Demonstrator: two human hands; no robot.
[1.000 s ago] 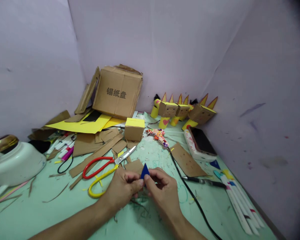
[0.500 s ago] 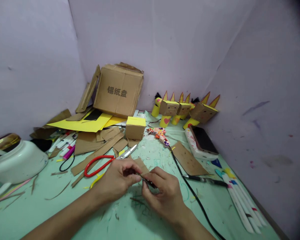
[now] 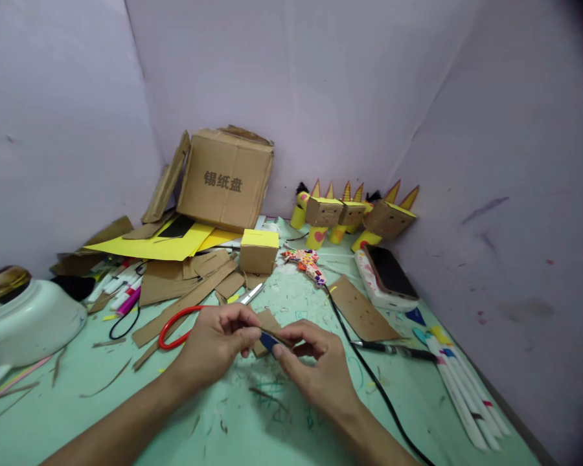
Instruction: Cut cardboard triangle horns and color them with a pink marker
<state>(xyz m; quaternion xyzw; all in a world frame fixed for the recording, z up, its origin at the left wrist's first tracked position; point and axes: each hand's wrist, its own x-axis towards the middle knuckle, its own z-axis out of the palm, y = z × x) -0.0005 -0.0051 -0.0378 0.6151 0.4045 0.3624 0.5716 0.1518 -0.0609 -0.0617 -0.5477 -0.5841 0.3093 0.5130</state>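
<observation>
Blue paper, a small flat piece (image 3: 268, 341), sits pinched between two bare hands just below the middle of the frame, held a little above a pale green table (image 3: 126, 414). The left hand (image 3: 217, 346) closes its thumb and fingertips on the piece's left end; the right hand (image 3: 315, 369) clamps thumb and forefinger on its right end, so the two hands nearly touch. Both forearms enter from the bottom edge.

Just behind the left hand lie red-handled scissors (image 3: 184, 321), partly hidden by the knuckles, and a small brown cardboard scrap (image 3: 268, 320) lies just beyond the blue piece. A black cable (image 3: 369, 378) runs diagonally past the right hand towards the bottom right.

Further back, at centre, stands a small cardboard cube with a yellow top (image 3: 258, 251). Behind it, upper centre-left, a large cardboard box (image 3: 226, 178) printed with Chinese characters leans over yellow sheets (image 3: 150, 244) and cardboard strips. Four cardboard box-headed figures (image 3: 352, 213) with yellow bodies stand against the lilac wall, right of centre. A phone (image 3: 388, 273) lies below them. White marker pens (image 3: 466, 398) lie at the lower right, and a white rounded container (image 3: 29, 323) sits at the left edge.
</observation>
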